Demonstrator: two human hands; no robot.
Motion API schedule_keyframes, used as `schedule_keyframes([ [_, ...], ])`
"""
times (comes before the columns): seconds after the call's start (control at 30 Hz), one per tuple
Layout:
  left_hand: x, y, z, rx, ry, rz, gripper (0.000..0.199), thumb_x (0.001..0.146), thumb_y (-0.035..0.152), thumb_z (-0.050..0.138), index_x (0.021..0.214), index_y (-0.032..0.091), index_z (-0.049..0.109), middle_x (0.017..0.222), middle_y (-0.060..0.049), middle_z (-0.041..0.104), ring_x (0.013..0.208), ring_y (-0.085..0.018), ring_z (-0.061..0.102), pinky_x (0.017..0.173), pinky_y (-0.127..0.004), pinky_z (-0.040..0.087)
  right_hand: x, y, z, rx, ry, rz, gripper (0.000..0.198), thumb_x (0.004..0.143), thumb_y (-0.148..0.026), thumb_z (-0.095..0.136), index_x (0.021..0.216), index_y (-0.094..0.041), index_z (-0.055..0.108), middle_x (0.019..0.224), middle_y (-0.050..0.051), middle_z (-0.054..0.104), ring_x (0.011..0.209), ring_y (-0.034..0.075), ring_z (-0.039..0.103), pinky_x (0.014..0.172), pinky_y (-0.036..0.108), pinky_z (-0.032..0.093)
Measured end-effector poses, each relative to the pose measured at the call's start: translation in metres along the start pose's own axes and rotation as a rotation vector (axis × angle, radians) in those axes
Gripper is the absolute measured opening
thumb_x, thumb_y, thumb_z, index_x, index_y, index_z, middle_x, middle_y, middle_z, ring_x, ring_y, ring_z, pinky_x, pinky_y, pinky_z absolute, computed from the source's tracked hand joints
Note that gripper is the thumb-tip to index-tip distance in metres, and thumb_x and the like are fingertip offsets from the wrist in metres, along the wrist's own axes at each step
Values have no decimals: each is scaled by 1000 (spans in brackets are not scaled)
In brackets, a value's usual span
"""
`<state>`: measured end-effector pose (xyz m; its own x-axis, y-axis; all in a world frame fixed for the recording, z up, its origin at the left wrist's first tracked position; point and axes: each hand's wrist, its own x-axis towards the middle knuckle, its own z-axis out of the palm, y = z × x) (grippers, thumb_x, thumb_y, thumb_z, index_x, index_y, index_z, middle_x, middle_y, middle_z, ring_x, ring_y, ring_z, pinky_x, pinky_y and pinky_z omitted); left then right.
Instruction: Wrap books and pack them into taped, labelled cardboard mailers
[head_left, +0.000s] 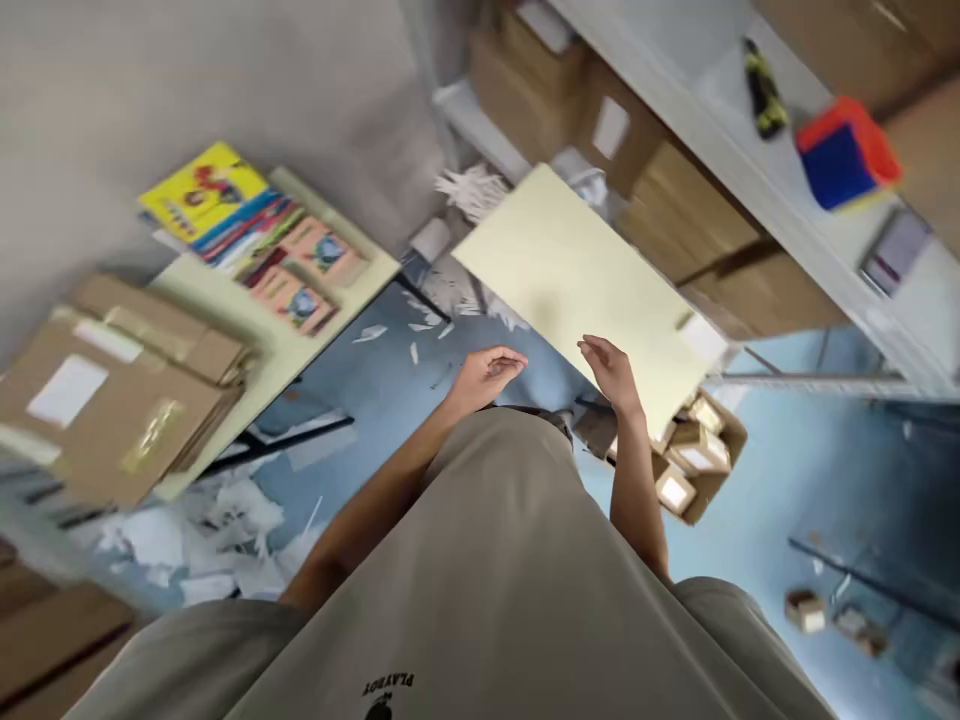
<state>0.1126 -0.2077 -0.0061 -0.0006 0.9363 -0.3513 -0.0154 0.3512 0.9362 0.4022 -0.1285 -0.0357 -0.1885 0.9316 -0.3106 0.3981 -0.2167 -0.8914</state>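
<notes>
A large pale yellow sheet (577,270) hangs tilted above the blue floor in the middle of the view. My right hand (611,372) is at the sheet's near edge, with its fingers curled over the top; the thumb is hidden. My left hand (486,376) hovers a little to the left of that edge, fingers loosely bent, holding nothing and touching nothing. Both forearms reach out over my grey shirt.
A pale table (262,350) at left carries colourful books (225,205) and flat brown cartons (112,400). Paper scraps (225,520) litter the floor. An open box of small packets (697,460) sits under the sheet. Shelves (750,170) with cartons run along the right.
</notes>
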Motion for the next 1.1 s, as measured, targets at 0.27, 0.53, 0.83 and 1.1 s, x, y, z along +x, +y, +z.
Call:
schedule_keyframes([
  [0.27, -76, -35, -165, -212, 626, 48, 43, 81, 65, 95, 85, 24, 80, 101, -9, 87, 101, -29, 83, 102, -49, 69, 79, -112, 194, -114, -505, -150, 84, 93, -93, 77, 140, -24, 84, 148, 18, 86, 146, 39, 79, 134, 59, 59],
  [0.53, -126, -70, -230, -372, 1027, -63, 45, 83, 64, 96, 95, 22, 85, 105, -11, 89, 107, -32, 84, 105, -50, 69, 137, -175, 323, -198, -769, -275, 79, 93, -92, 80, 133, -25, 88, 139, 16, 89, 138, 40, 82, 131, 60, 61],
  [0.83, -97, -43, -304, -392, 1155, -127, 34, 84, 54, 93, 93, 22, 85, 105, -10, 89, 107, -30, 82, 107, -49, 68, 181, -211, 417, -194, -942, -215, 86, 88, -99, 80, 130, -24, 88, 142, 17, 88, 140, 42, 82, 132, 61, 61],
  [1.1, -41, -6, -385, -378, 1144, -96, 36, 89, 53, 95, 96, 19, 86, 110, -13, 89, 115, -32, 84, 112, -50, 66, 239, -259, 468, -164, -992, -187, 84, 88, -99, 80, 127, -26, 87, 137, 16, 90, 136, 42, 83, 128, 60, 63],
])
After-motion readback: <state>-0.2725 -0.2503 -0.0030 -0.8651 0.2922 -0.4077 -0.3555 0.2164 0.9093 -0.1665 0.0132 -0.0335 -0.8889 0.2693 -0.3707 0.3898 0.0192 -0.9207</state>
